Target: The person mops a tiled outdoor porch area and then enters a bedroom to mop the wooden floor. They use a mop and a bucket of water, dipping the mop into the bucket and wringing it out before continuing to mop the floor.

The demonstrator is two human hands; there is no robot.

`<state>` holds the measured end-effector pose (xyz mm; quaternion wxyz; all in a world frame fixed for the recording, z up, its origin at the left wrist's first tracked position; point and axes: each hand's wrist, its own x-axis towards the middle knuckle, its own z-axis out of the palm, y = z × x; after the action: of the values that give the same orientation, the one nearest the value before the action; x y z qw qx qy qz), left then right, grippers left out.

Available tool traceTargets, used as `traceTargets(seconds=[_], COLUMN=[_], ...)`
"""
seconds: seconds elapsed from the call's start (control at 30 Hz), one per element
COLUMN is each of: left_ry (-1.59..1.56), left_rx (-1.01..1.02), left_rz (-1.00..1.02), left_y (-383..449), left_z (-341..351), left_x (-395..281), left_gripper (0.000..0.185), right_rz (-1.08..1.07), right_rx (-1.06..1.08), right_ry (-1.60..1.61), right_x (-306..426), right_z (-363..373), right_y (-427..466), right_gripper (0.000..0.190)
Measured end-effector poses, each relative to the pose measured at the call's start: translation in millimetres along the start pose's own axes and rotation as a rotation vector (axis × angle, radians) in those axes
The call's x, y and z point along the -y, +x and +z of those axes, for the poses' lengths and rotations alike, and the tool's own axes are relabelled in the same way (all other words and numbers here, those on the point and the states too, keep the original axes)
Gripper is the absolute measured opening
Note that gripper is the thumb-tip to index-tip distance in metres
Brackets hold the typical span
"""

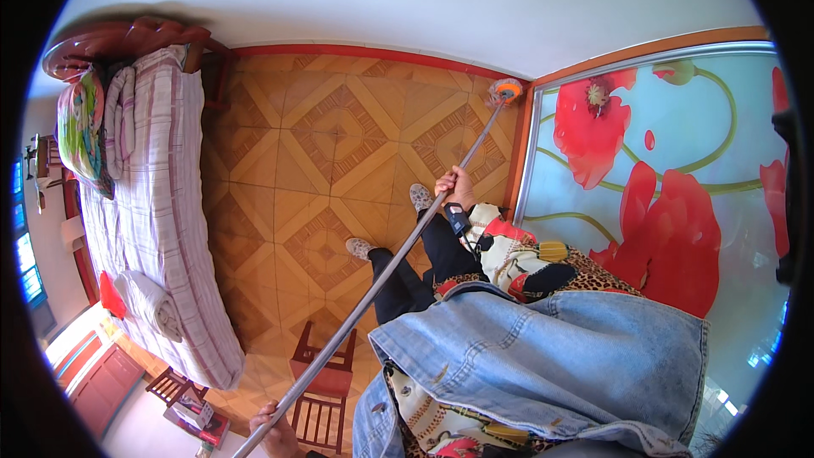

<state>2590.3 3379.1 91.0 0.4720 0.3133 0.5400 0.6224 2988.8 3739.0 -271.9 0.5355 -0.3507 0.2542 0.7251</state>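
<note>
A long metal mop pole (381, 280) runs diagonally across the view. Its orange and grey mop head (507, 91) rests on the tiled floor in the corner, where the red baseboard meets the frame of the floral glass panel. One of my hands, the right (455, 187), is wrapped round the pole's middle stretch; a dark device is strapped at that wrist. Lower down, near the bottom edge, my left hand (275, 430) grips the pole closer to its near end. My shoes stand on the floor beside the pole.
A bed (159, 203) with a striped cover and folded bedding stands left. A red wooden chair (322, 376) is near the pole at the bottom. Another chair (175, 387) stands beyond the bed's foot. The glass panel (687, 127) with red flowers lines the right.
</note>
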Motion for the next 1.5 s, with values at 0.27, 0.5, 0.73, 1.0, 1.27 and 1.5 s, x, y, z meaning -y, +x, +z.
traceTargets(seconds=[0.27,0.5,0.73,1.0,1.27,1.5], left_ry=[-0.242,-0.127,-0.283,-0.402,-0.427,-0.525], left_rx=[0.535,-0.011,-0.48,-0.537,-0.434,-0.561], left_rz=[0.058,-0.046,-0.209,-0.359,-0.461,-0.288], left_y=[59.1,20.7,-31.5,-61.0,-79.4,-121.0], left_z=[69.7,114.3,76.4,47.8,48.5,25.1], left_x=[12.6,3.0,28.2,86.5,108.8,114.4], left_gripper=[0.01,0.021,0.028,0.032,0.03,0.027], right_rz=[0.028,-0.026,-0.359,-0.273,-0.159,-0.215], right_rx=[-0.292,-0.339,-0.295,-0.398,-0.517,-0.426], right_ry=[-0.184,-0.216,-0.639,-0.586,-0.509,-0.639], right_x=[86.7,95.6,48.6,44.0,63.0,7.7], right_z=[18.2,-24.3,-72.1,-64.6,-131.7,-181.6], right_y=[18.3,68.6,64.2,35.0,88.7,107.2], right_gripper=[0.032,0.032,0.037,0.031,0.019,0.029])
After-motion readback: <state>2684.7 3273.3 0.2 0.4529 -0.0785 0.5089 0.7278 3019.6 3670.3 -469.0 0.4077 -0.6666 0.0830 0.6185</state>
